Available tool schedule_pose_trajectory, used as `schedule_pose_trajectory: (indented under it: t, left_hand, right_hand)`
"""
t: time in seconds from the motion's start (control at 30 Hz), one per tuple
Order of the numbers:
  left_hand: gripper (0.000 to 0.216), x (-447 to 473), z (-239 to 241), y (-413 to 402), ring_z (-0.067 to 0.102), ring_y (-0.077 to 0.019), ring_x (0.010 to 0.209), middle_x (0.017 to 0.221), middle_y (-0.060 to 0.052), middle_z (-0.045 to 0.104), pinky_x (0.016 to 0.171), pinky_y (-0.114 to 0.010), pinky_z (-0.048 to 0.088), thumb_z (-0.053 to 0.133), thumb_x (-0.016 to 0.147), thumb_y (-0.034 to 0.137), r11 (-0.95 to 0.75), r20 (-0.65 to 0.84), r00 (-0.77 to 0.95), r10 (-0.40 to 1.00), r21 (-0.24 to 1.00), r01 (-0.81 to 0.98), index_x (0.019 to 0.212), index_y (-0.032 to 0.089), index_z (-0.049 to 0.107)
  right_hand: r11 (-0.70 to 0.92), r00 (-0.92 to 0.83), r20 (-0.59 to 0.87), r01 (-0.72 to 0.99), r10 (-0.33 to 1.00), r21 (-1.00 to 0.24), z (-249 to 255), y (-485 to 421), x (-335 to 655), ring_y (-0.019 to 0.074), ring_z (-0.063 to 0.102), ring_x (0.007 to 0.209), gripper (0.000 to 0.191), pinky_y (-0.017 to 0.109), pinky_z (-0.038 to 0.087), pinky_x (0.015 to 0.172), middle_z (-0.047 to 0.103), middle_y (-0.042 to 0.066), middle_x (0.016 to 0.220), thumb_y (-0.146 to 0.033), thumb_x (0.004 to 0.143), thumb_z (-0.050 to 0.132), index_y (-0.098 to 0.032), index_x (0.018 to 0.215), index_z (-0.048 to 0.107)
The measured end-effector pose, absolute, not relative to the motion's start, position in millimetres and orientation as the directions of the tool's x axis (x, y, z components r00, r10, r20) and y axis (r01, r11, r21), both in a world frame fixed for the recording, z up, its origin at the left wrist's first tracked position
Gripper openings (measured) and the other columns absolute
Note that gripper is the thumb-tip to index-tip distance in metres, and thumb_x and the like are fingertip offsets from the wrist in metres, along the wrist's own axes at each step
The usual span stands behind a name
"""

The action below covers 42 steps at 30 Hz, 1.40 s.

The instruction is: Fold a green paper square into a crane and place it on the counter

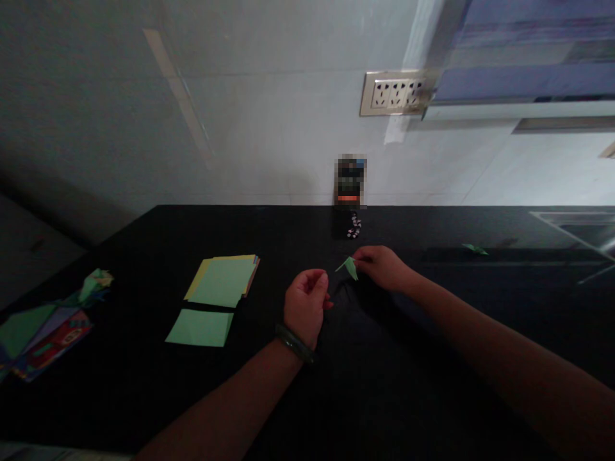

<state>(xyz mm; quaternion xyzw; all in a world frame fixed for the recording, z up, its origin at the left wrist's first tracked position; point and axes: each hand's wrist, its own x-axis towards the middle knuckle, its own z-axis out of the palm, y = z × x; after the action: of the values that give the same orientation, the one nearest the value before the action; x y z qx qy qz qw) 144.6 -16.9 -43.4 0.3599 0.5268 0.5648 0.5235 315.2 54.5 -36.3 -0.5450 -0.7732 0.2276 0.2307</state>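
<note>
My right hand (382, 266) pinches a small folded light-green origami paper (350, 267) by one end, a little above the black tabletop. The paper has pointed ends like a bird's, one tip turned toward my left. Close by, my left hand (306, 301) is closed, thumb against curled fingers, apart from the origami. Whatever it may hold is hidden. A dark bangle (296, 346) circles my left wrist. Left of it lies a stack of coloured paper sheets (218, 280) with green on top. One separate green sheet (200, 328) rests just in front of the stack.
At the far left are a crumpled green paper piece (93, 286) and a red printed packet (55, 346) with coloured papers. A beaded strand (354, 227) and a blurred-out object (350, 181) sit by the wall. Another small green folded piece (475, 249) lies right. A socket panel (396, 93) is above.
</note>
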Motion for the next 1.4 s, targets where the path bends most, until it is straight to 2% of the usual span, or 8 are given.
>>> schedule_pose_trajectory:
  t: [0.07, 0.17, 0.27, 0.4, 0.6, 0.83, 0.97, 1.4]
  left_hand:
    - [0.03, 145, -44, -17, 0.053, -0.0078, 0.058, 0.077, -0.001, 0.055, 0.046, -0.018, 0.046, 0.062, 0.072, 0.028, 0.089, -0.136, -0.209, 0.968, 0.972, -0.219, 0.099, 0.016, 0.057]
    - [0.032, 148, -42, -22, 0.056, -0.0088, 0.06, 0.079, -0.003, 0.06, 0.05, -0.02, 0.048, 0.063, 0.071, 0.031, 0.186, -0.194, -0.002, 0.981, 0.944, -0.272, 0.098, 0.014, 0.06]
    - [0.032, 150, -42, -28, 0.057, -0.0085, 0.055, 0.072, -0.004, 0.063, 0.051, -0.021, 0.048, 0.069, 0.065, 0.033, 0.282, -0.224, 0.214, 0.951, 0.911, -0.301, 0.088, 0.011, 0.063]
    - [0.031, 151, -44, -31, 0.057, -0.0075, 0.051, 0.068, -0.002, 0.065, 0.052, -0.021, 0.048, 0.076, 0.057, 0.026, 0.353, -0.264, 0.302, 0.916, 0.888, -0.293, 0.08, 0.011, 0.062]
    - [0.026, 153, -41, -30, 0.06, -0.0093, 0.052, 0.065, -0.001, 0.064, 0.053, -0.021, 0.048, 0.075, 0.058, 0.019, 0.397, -0.305, 0.279, 0.911, 0.831, -0.39, 0.074, 0.012, 0.055]
    - [0.025, 154, -41, -30, 0.064, -0.0127, 0.06, 0.067, -0.003, 0.066, 0.055, -0.021, 0.047, 0.074, 0.059, 0.019, 0.413, -0.326, 0.276, 0.904, 0.835, -0.365, 0.074, 0.013, 0.056]
    - [0.023, 155, -43, -33, 0.061, -0.0114, 0.056, 0.065, -0.005, 0.066, 0.053, -0.022, 0.045, 0.071, 0.063, 0.03, 0.439, -0.346, 0.329, 0.879, 0.856, -0.273, 0.073, 0.011, 0.062]
    - [0.022, 153, -43, -31, 0.052, -0.0074, 0.049, 0.055, 0.0, 0.058, 0.051, -0.02, 0.041, 0.072, 0.063, 0.03, 0.458, -0.324, 0.339, 0.883, 0.752, -0.475, 0.068, 0.011, 0.061]
  right_hand:
    - [0.304, -0.349, 0.073, 0.674, 0.934, -0.674, -31, 36, 318, 0.0098, 0.051, 0.054, 0.021, 0.022, 0.04, 0.053, 0.058, -0.001, 0.061, -0.028, 0.08, 0.046, -0.015, 0.08, 0.063]
    - [0.173, -0.431, -0.046, 0.455, 0.901, -0.873, -23, 9, 322, 0.0077, 0.047, 0.05, 0.022, 0.02, 0.038, 0.049, 0.058, -0.002, 0.063, -0.029, 0.08, 0.048, -0.015, 0.084, 0.063]
    - [0.088, -0.469, -0.134, 0.422, 0.873, -0.902, -22, -6, 323, 0.0073, 0.047, 0.051, 0.014, 0.02, 0.036, 0.047, 0.06, -0.001, 0.065, -0.019, 0.073, 0.054, -0.015, 0.081, 0.065]
    - [-0.023, -0.428, -0.145, 0.278, 0.892, -0.96, -30, -13, 319, 0.007, 0.048, 0.05, 0.022, 0.019, 0.035, 0.044, 0.058, -0.003, 0.065, -0.018, 0.067, 0.063, -0.017, 0.089, 0.06]
    - [-0.144, -0.296, -0.097, -0.141, 0.95, -0.979, -37, -22, 309, 0.0073, 0.047, 0.047, 0.036, 0.022, 0.041, 0.045, 0.053, -0.003, 0.064, -0.048, 0.076, 0.055, -0.018, 0.096, 0.053]
    - [-0.058, -0.229, -0.083, 0.114, 0.97, -0.992, -29, -24, 306, 0.006, 0.044, 0.047, 0.03, 0.021, 0.036, 0.045, 0.055, -0.001, 0.059, -0.043, 0.071, 0.062, -0.014, 0.063, 0.056]
    - [-0.02, -0.199, -0.064, 0.217, 0.978, -0.976, -27, -24, 308, 0.006, 0.041, 0.043, 0.029, 0.02, 0.033, 0.042, 0.05, -0.004, 0.051, -0.041, 0.07, 0.063, -0.015, 0.06, 0.056]
    - [-0.008, -0.288, -0.005, -0.011, 0.957, -1.0, -35, -31, 300, 0.0082, 0.054, 0.057, 0.018, 0.022, 0.043, 0.053, 0.061, -0.001, 0.067, -0.028, 0.069, 0.067, -0.016, 0.081, 0.061]
